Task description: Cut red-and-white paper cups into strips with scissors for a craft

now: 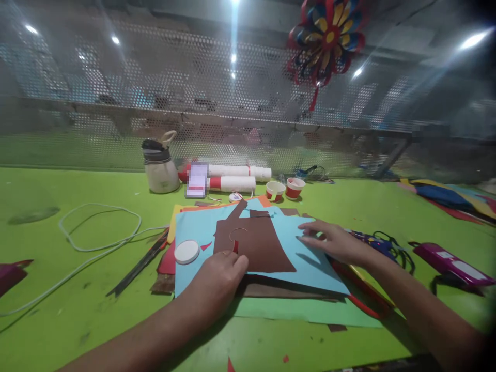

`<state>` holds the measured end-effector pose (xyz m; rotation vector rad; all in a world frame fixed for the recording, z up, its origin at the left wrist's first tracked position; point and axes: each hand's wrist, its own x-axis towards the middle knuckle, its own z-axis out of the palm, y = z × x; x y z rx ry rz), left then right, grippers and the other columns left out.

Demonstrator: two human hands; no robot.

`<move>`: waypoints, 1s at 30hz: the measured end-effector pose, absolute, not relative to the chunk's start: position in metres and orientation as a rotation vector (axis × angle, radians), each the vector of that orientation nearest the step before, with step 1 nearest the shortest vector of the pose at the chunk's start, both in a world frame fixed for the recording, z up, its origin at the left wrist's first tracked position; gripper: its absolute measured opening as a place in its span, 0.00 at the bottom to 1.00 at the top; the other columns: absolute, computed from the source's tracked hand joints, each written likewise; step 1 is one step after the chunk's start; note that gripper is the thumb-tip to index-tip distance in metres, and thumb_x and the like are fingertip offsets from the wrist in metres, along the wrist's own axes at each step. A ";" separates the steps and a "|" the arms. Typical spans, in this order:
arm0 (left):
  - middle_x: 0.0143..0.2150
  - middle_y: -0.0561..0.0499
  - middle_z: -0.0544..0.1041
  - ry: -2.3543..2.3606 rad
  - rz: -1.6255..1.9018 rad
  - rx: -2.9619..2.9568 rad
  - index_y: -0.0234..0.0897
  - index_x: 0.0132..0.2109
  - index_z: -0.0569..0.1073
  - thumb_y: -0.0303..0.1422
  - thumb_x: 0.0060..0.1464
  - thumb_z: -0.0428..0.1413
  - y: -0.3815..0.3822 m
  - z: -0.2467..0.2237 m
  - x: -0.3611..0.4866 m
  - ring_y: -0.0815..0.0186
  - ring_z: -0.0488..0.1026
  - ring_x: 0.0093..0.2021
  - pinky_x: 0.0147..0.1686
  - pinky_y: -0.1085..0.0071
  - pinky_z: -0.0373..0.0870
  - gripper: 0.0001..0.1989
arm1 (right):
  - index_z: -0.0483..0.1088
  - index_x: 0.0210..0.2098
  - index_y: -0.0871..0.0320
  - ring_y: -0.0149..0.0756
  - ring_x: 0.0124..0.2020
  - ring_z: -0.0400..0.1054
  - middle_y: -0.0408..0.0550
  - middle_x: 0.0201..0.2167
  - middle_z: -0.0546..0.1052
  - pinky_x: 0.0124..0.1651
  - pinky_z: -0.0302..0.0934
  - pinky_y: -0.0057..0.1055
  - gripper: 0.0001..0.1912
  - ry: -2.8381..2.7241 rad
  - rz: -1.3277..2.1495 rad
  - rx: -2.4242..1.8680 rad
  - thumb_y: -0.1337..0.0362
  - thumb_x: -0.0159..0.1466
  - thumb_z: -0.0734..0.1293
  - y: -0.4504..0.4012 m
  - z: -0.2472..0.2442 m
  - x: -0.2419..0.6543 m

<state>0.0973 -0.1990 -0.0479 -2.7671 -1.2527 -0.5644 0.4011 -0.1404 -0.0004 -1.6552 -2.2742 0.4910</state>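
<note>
My left hand point(217, 281) is closed over the front edge of a brown paper piece point(259, 245). A small red paper piece point(235, 246) sticks up between its fingers; their undersides are hidden. My right hand point(337, 242) is open, its fingers apart just above the right side of the light blue sheet point(310, 263). The brown piece lies on this sheet, which tops a stack of coloured papers. A thin curved strip point(237, 230) shows on the brown paper. Left of it are a round white lid point(186, 251) and a red scrap point(206, 246).
Behind the papers stand a bottle point(160, 168), a phone point(197, 181), stacked paper cups point(232, 184) and two small cups point(294, 188). A white cable point(103, 247) loops at left. A purple case point(451, 262) lies at right. A perforated metal panel point(232, 119) rises behind.
</note>
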 end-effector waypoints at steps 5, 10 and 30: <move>0.30 0.46 0.71 -1.218 -0.539 -2.705 0.35 0.33 0.66 0.20 0.56 0.46 -0.198 -0.049 0.098 0.61 0.66 0.29 0.28 0.66 0.62 0.09 | 0.60 0.61 0.48 0.46 0.56 0.60 0.52 0.57 0.66 0.57 0.58 0.43 0.32 -2.652 0.611 -1.421 0.47 0.60 0.65 -0.186 0.005 0.376; 0.33 0.44 0.72 -1.279 -0.524 -2.724 0.36 0.34 0.67 0.23 0.53 0.50 -0.201 -0.048 0.101 0.58 0.67 0.33 0.31 0.64 0.64 0.05 | 0.56 0.63 0.48 0.53 0.60 0.51 0.52 0.61 0.60 0.59 0.52 0.53 0.32 -2.786 0.167 -1.316 0.58 0.60 0.66 -0.204 0.001 0.343; 0.29 0.48 0.79 -2.596 -1.595 -2.440 0.38 0.31 0.70 0.46 0.51 0.55 -0.233 -0.037 -0.026 0.60 0.76 0.33 0.36 0.63 0.70 0.15 | 0.76 0.27 0.58 0.35 0.23 0.69 0.46 0.22 0.78 0.27 0.58 0.27 0.14 -2.362 -0.028 -1.272 0.64 0.63 0.61 -0.151 0.002 0.342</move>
